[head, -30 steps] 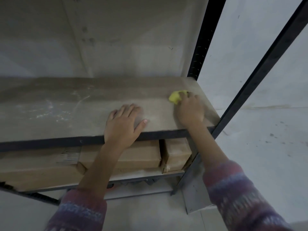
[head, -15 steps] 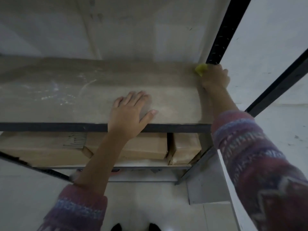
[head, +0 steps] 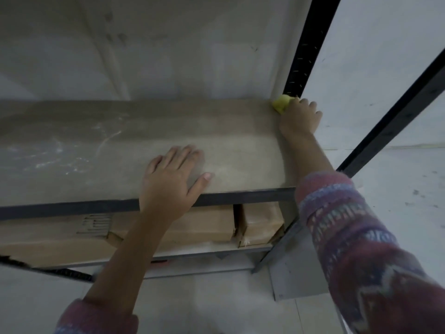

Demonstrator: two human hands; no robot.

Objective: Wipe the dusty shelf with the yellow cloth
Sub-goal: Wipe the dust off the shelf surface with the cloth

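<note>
Grey wall backs the dusty shelf [head: 108,150] across mid-frame, where the left hand [head: 168,184] rests flat and relaxed near the front edge while the right hand [head: 299,116] clutches the yellow cloth [head: 282,104] in the upper-right back corner, which is probably soft, light and best held bunched.

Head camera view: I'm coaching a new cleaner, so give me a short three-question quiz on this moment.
1. True or false: the left hand grips the yellow cloth.
2. Where on the shelf is the yellow cloth? A) front edge B) back right corner C) left end
3. Fill in: on the level below the shelf lie cardboard ____.
Key: 1 false, the right hand holds it and the left hand lies flat on the shelf; 2 B; 3 boxes.
</note>
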